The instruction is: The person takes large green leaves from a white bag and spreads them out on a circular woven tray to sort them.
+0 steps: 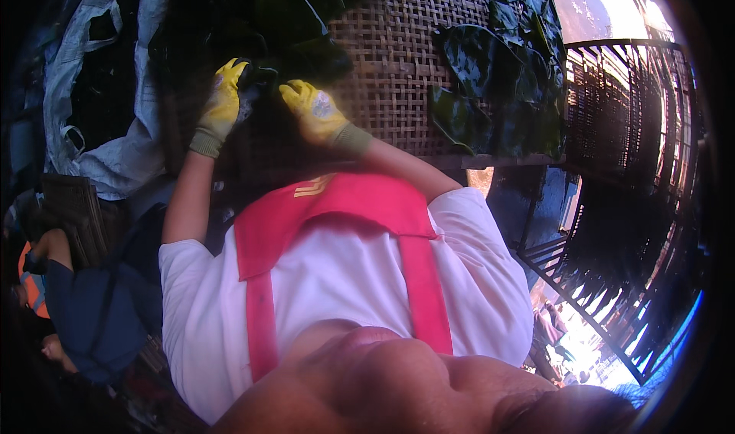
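Observation:
Both my hands wear yellow work gloves with olive-green cuffs. Large glossy dark green leaves (295, 9) lie heaped at the far left of a woven cane tray (398, 74). My left hand (222, 103) is closed at the near edge of the heap, its fingers on the edge of a leaf (264, 70). Just to the right, my right hand (315, 112) has its fingers curled toward the left, under the edge of another leaf; whatever they grip is hidden. The gap between the hands is dark and slightly blurred.
More wet leaves (490, 74) overlap on the tray's right side. A white woven sack (115, 155) stands open at the left. Slatted racks (620, 112) are at the right. At the lower left is another person in dark blue clothing (96, 311), near stacked flat boards (73, 212).

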Motion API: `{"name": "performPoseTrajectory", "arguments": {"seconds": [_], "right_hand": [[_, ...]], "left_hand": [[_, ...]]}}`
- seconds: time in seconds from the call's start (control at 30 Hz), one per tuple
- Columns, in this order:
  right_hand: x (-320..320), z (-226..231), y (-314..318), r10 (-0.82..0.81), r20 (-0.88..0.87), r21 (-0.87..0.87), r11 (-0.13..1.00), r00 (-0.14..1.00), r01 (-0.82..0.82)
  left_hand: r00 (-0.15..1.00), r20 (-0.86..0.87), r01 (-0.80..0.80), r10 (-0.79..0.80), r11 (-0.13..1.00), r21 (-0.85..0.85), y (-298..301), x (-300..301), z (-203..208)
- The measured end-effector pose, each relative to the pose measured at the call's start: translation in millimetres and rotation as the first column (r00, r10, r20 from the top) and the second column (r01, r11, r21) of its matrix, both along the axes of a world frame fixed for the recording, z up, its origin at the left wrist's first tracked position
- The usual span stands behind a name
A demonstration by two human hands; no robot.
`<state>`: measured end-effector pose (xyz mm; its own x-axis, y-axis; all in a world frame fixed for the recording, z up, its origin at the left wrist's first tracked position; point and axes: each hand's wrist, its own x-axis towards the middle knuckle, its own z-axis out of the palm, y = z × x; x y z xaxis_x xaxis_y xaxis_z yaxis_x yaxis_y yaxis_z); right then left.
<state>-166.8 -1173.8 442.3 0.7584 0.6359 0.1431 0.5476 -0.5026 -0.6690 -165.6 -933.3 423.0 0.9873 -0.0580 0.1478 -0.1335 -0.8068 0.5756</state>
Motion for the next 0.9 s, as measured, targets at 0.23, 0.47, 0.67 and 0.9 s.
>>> {"name": "performPoseTrajectory", "arguments": {"seconds": [0.23, 0.47, 0.67, 0.9], "right_hand": [[36, 24, -8, -0.109, 0.165, -0.306, 0.939, 0.980, 0.156], [38, 4, 43, -0.167, 0.060, -0.377, 0.909, 0.984, 0.177], [68, 38, 88, 0.575, -0.601, 0.794, 0.513, 0.555, 0.326], [77, 55, 77, 0.568, -0.542, 0.412, 0.822, 0.620, -0.393]], "left_hand": [[0.986, 0.079, -0.155, 0.145, 0.980, 0.128, 64, -22, 90], [0.992, 0.112, -0.079, 0.056, 0.972, 0.221, 72, -19, 125], [0.974, -0.179, -0.042, -0.137, 0.670, -0.741, 85, -27, 153], [0.924, -0.046, 0.200, -0.380, 0.582, -0.788, 81, -18, 173]]}}
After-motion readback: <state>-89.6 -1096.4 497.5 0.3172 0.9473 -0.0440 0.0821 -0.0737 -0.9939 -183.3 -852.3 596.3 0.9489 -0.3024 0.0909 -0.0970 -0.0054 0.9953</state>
